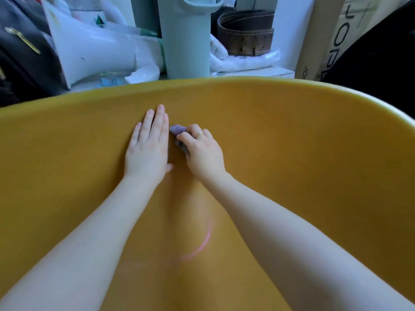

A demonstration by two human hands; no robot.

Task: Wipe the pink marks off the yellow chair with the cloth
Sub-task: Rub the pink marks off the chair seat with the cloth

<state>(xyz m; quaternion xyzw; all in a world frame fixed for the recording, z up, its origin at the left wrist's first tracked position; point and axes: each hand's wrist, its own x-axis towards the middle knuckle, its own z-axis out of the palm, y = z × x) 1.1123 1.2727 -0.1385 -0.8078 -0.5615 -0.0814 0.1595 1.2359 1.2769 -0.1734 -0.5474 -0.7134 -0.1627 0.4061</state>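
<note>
The yellow chair fills most of the view, its curved padded surface running from edge to edge. My left hand lies flat on it, fingers together and pointing away from me. Right beside it my right hand is closed around a small purple cloth, pressed against the chair; only the cloth's tip and a dark edge under the fingers show. A curved pink mark sits lower down on the chair, between my forearms. A fainter pink smear trails left of its lower end.
Behind the chair's rim stand a pale green bin, a white megaphone-like object, a brown leather belt on white plastic, and a cardboard box. Dark bags lie at the far left and right.
</note>
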